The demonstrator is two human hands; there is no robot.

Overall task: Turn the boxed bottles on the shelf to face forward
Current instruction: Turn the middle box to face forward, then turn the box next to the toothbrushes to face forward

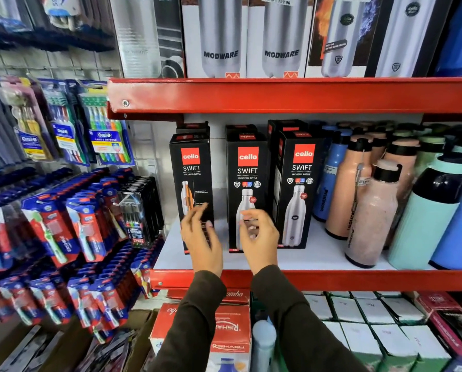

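Black cardboard, three tall boxes standing upright in a row on the white shelf (318, 253), long axes vertical, more black boxes lined up behind. Left box (191, 183) showing a side panel with an orange-banded bottle picture, angled slightly rightward. Middle box (247, 181) and right box (301, 183) facing forward, steel bottle printed on each front. Contents sealed inside, not visible.

Left hand (201, 237) hovering in front of the left box's lower half, fingers spread, grip released, possibly brushing the box; contact hard to tell. Right hand (259, 237) hanging before the middle box's base, fingers loosely curled, grip released on nothing.

Crowding the right side: loose bottles (358, 189) in peach, blue and mint, just beside the right box. Hanging left of the shelf: toothbrush packs (90, 224). Red shelf edge (358, 280) running below the wrists.
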